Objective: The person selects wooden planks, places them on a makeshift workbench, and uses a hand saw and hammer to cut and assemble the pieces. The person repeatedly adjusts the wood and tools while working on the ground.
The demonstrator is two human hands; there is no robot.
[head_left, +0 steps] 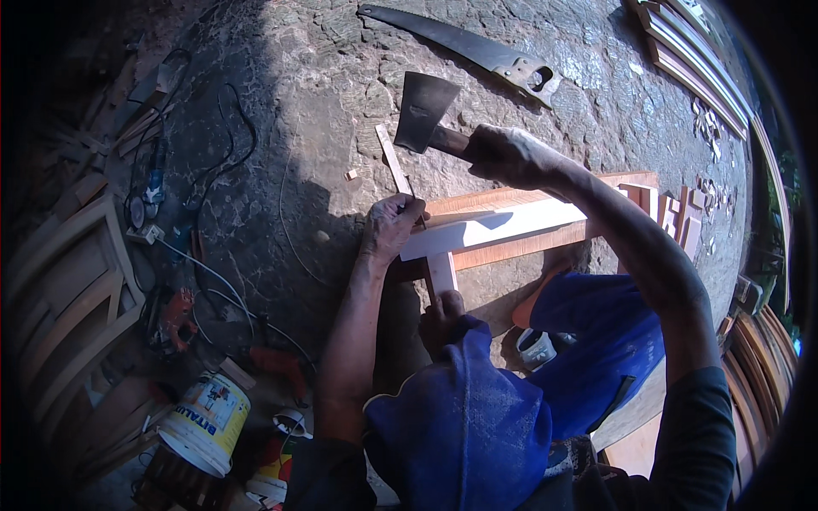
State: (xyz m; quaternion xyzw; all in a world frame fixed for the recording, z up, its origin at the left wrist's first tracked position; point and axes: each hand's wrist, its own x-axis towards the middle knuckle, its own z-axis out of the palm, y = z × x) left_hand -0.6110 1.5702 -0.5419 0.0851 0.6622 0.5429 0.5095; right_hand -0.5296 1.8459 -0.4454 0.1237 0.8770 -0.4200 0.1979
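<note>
The work goes on outdoors on a rough, cracked stone floor [341, 77], grey and half in sun, half in shadow across the left of the frame. In the middle of the frame a pale wooden board [503, 228] lies across a reddish plank [545, 243], with a short pale piece [441, 274] joined under its left end.

The left hand [390, 226] is closed over the left end of the board, pinching a thin wooden strip [393, 159] that slants up toward the upper centre. The right hand [504, 156] is clenched tight around the handle of a hatchet [423, 111], whose broad dark blade hangs just above the top of the strip. A knee in blue cloth [464, 417] fills the lower centre, and a foot [443, 311] presses against the short piece.

A handsaw [469, 47] lies on the floor at the top centre, well apart from the hatchet. Small wood chips [351, 175] lie beside the strip. Black cables [217, 162] loop over the shaded floor at the upper left, near a power tool [155, 183]. Curved wooden frames [72, 281] are stacked at the left edge, and a white and yellow bucket [209, 422] stands at the lower left. Long moulded slats [694, 64] lie at the upper right, with short offcuts [686, 217] at the right end of the plank.
</note>
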